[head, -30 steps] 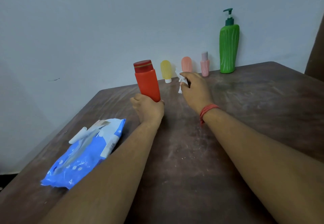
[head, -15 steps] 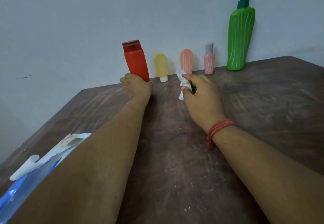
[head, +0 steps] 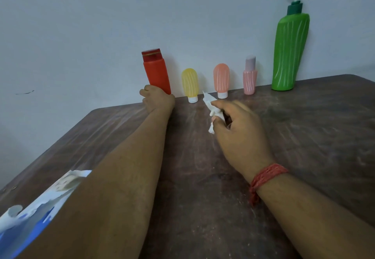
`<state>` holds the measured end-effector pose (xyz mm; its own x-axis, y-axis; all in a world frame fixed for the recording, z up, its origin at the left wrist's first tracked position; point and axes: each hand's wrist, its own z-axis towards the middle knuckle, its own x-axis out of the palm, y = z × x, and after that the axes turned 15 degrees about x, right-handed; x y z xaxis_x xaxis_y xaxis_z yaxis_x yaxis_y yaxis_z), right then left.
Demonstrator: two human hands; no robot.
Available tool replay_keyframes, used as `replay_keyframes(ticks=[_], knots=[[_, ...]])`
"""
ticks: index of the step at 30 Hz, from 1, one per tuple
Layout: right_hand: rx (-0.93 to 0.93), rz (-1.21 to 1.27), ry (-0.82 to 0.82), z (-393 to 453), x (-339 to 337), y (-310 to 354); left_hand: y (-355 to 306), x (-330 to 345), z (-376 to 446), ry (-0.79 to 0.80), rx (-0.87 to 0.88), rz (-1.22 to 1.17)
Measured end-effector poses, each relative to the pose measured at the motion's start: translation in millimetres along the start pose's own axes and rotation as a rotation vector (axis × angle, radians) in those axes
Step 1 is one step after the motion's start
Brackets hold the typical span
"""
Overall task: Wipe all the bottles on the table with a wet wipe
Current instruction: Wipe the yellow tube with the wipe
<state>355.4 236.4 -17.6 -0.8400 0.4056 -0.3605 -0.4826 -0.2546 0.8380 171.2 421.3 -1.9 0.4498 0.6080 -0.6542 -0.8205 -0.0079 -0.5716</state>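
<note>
My left hand point(head: 157, 99) grips the base of a red bottle point(head: 155, 70), which stands upright at the table's far edge by the wall. To its right stand a small yellow bottle point(head: 190, 84), an orange-pink bottle point(head: 221, 79), a pink bottle point(head: 250, 76) with a pale cap and a tall green pump bottle point(head: 290, 49). My right hand point(head: 239, 128) pinches a crumpled white wet wipe point(head: 210, 106) above the table, in front of the yellow and orange-pink bottles.
The brown wooden table point(head: 314, 137) has dusty smears. A blue and white wipe pack point(head: 30, 216) with its flap open lies at the near left, partly hidden by my left forearm. A pale wall rises directly behind the bottle row.
My left hand has carried the red bottle away from me to the far edge, beside the yellow bottle. My right hand has kept its hold on the wipe. The view has moved closer.
</note>
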Motion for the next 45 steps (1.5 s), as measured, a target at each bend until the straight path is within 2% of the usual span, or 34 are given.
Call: replay_keyframes(ticks=[6,9,11,13,15,16,18,21,25,31,37,42,45], knots=[[-0.001,0.011,0.005,-1,-1,0,1,4,-3,-0.008,-0.044,-0.03],[0.002,0.014,0.002,-1,0,0,-3,0,-12,-0.121,-0.109,-0.074],[0.004,0.015,-0.004,-1,-1,1,-12,-3,-18,-0.291,-0.027,-0.128],[0.0,0.02,-0.005,-2,-1,1,-26,-7,-24,-0.356,0.163,-0.167],[-0.007,0.024,-0.006,-2,0,1,-41,-5,-29,-0.243,0.307,-0.147],[-0.009,0.027,-0.007,-2,-1,1,-49,-1,-31,-0.15,0.305,-0.137],[-0.013,0.033,-0.009,-1,-1,1,-61,7,-34,0.022,0.16,-0.162],[-0.015,0.034,-0.015,0,-1,0,-69,17,-37,0.159,0.0,-0.225],[0.004,0.037,-0.018,1,0,0,-67,22,-41,0.219,-0.039,-0.311],[0.009,0.035,-0.037,0,-1,0,-65,13,-44,0.267,0.035,-0.218],[0.003,0.052,-0.061,-1,-2,2,-55,-5,-70,0.291,0.083,-0.243],[0.001,0.077,-0.088,-4,-10,4,-50,-58,-125,0.391,0.168,-0.31],[-0.014,0.066,-0.059,-12,-22,8,-49,-101,-169,0.423,0.111,-0.415]])
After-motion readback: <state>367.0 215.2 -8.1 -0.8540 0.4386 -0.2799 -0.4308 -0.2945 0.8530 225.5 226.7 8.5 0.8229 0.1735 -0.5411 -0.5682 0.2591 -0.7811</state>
